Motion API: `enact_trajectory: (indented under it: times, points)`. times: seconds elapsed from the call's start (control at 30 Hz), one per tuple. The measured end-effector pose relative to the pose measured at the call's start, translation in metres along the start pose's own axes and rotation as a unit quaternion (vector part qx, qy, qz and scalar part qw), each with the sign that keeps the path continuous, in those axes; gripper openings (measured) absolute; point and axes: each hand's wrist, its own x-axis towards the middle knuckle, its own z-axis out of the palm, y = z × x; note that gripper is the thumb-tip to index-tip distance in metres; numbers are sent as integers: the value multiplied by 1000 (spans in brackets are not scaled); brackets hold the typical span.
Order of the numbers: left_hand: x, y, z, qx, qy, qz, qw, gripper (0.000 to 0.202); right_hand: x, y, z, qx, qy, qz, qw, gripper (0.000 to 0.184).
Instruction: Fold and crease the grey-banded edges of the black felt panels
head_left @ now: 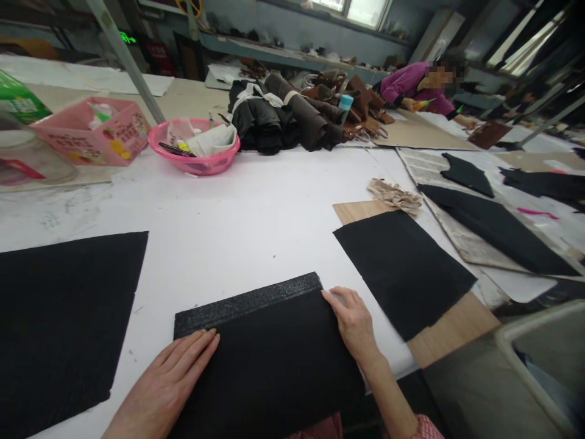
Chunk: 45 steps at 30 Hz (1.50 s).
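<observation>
A black fabric-like panel (274, 360) lies before me on the white table, with a shinier, speckled strip (256, 300) along its far edge. My left hand (169, 372) rests flat on the panel's left side, its stretched fingers together and their tips just below the strip. At the right edge, near the far corner, my right hand (351, 320) grips the panel with bent fingers; what lies under them is hidden. To the left is another black panel (59, 323). A further black panel (404, 268) lies on a wooden board (457, 332) at the right.
A pink basin (196, 163), a pink box (98, 137) and a clear jar (31, 158) stand at the back left. Behind are rolled dark materials (292, 113). A crumpled beige cloth (395, 196) lies near the board. Across the table a person in purple (406, 85) works.
</observation>
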Motion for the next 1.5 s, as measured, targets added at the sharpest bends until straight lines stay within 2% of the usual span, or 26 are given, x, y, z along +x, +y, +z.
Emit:
enact_trajectory:
  times: [0.13, 0.23, 0.37, 0.47, 0.7, 0.87, 1.03, 1.13, 1.33, 1.43, 1.5]
  points:
    - [-21, -8, 0, -4, -3, -47, 999, 54, 4, -2, -6, 4, 5, -7, 1000, 32]
    - [-24, -6, -3, -15, 2, -79, 997, 45, 15, -17, -13, 9, 7, -10, 1000, 24]
    - [-19, -2, -10, -37, 12, -100, 994, 37, 34, -49, -9, 39, -70, -56, 995, 13]
    - [-17, 1, -14, -42, 24, -129, 990, 33, 46, -65, 0, 33, -121, -88, 988, 18]
    - [-19, 5, -21, -46, 45, -191, 980, 27, 65, -68, 4, 18, -167, -122, 978, 15]
    - [-15, 6, -27, -78, 42, -215, 973, 18, 71, -74, -8, 53, -189, -127, 972, 22]
    - [-13, 6, -32, -101, 27, -241, 965, 8, 67, -78, -23, 84, -221, -103, 966, 12]
    - [-13, 4, -33, -114, 20, -255, 960, 10, 64, -75, -31, 97, -240, -112, 959, 6]
    - [-13, -1, -37, -129, 36, -278, 951, 23, 60, -75, -39, 139, -242, -112, 954, 17]
    - [-6, 0, -39, -122, 44, -261, 957, 42, 60, -79, -41, 154, -245, -117, 950, 17]
    - [3, -1, -39, -121, 35, -232, 964, 42, 60, -81, -43, 167, -247, -116, 948, 17]
